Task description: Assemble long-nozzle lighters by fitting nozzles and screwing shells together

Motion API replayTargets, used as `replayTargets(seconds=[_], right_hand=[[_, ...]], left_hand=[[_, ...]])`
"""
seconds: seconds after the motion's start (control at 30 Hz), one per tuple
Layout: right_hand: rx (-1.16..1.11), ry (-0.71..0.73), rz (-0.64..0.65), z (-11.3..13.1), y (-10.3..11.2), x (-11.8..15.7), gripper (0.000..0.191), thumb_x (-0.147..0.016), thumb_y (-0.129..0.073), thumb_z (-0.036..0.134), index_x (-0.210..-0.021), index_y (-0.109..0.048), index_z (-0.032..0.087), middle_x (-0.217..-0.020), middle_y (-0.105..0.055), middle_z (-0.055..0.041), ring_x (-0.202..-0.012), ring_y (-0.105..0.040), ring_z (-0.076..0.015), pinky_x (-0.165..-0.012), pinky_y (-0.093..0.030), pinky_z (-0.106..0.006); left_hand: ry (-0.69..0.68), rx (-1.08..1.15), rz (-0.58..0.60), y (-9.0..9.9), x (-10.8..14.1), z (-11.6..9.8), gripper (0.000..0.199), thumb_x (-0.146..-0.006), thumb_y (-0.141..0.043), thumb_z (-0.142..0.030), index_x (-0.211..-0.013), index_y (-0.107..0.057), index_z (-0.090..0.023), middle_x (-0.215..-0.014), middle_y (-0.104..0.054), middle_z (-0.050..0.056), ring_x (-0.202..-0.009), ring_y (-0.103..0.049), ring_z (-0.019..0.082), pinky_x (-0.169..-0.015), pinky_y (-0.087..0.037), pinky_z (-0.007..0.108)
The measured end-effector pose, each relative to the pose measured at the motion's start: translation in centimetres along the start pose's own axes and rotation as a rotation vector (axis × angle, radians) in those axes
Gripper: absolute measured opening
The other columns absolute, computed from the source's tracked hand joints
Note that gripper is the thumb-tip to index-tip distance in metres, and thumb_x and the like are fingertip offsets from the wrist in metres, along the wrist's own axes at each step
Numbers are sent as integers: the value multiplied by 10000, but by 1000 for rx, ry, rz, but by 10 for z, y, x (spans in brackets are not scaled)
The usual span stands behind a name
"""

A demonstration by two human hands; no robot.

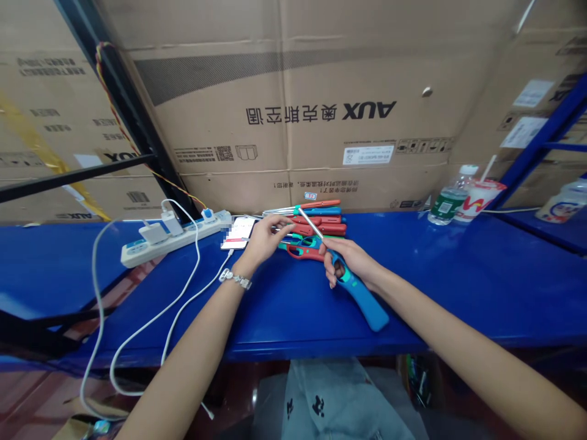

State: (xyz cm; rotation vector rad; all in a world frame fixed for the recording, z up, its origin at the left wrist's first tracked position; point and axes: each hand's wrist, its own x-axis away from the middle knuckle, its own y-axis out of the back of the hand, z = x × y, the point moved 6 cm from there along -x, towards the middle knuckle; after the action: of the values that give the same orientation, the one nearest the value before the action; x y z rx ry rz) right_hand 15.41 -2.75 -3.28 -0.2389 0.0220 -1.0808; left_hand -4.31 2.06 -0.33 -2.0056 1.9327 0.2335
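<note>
My right hand (354, 259) is closed around a blue long-necked gas lighter (365, 302) near its trigger. The lighter's metal barrel points up and left, and its handle slants toward the table's front edge. My left hand (266, 237), with a metal watch or bracelet at the wrist, is at the left end of a stack of similar lighters. Its fingers curl together toward the thumb; what they pinch, if anything, I cannot make out. Red lighters (331, 228) and a blue lighter (323, 211) lie in the stack, partly hidden by my hands.
A lit phone (238, 233) lies left of my left hand. Farther left are a white power strip (181, 239) with chargers and looping white cables. At the right stand a water bottle (447, 201) and a red-white cup (479, 198). A large carton (312, 73) rises behind the blue tabletop (458, 275).
</note>
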Motion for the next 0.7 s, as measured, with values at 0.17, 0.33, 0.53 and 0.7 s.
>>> replayTargets(seconds=[0.17,0.33,0.53,0.7], right_hand=[[69,-26,-14,8,-2,-17,239,-986,-539,358,-817,-560,190,-469,-584,7,-372,-587,-165,-369,-507,-255],[140,-57,26,7,-5,-35,259,-996,-564,366,-822,-584,174,-484,-588,-1,-378,-582,-149,-351,-454,-220],[159,-37,13,13,-7,-43,318,-1064,-418,341,-871,-603,170,-520,-503,40,-404,-474,-97,-406,-435,-212],[301,54,21,18,-13,-40,337,-1058,-415,324,-821,-601,172,-574,-491,34,-478,-409,-89,-437,-349,-201]], left_hand=[[-32,-186,72,-9,-8,13,241,-624,-820,14,-664,-743,-211,-710,-627,34,-680,-566,181,-718,-454,270],[-169,-488,160,-16,-9,8,174,-670,-793,-72,-726,-742,-229,-836,-705,70,-872,-632,264,-928,-480,394],[-133,-420,208,-32,11,4,194,-910,-608,-338,-908,-720,-181,-877,-708,63,-769,-637,192,-743,-516,323],[50,-79,157,-47,19,17,410,-811,-747,-545,-695,-627,-171,-625,-534,-18,-558,-488,103,-534,-408,222]])
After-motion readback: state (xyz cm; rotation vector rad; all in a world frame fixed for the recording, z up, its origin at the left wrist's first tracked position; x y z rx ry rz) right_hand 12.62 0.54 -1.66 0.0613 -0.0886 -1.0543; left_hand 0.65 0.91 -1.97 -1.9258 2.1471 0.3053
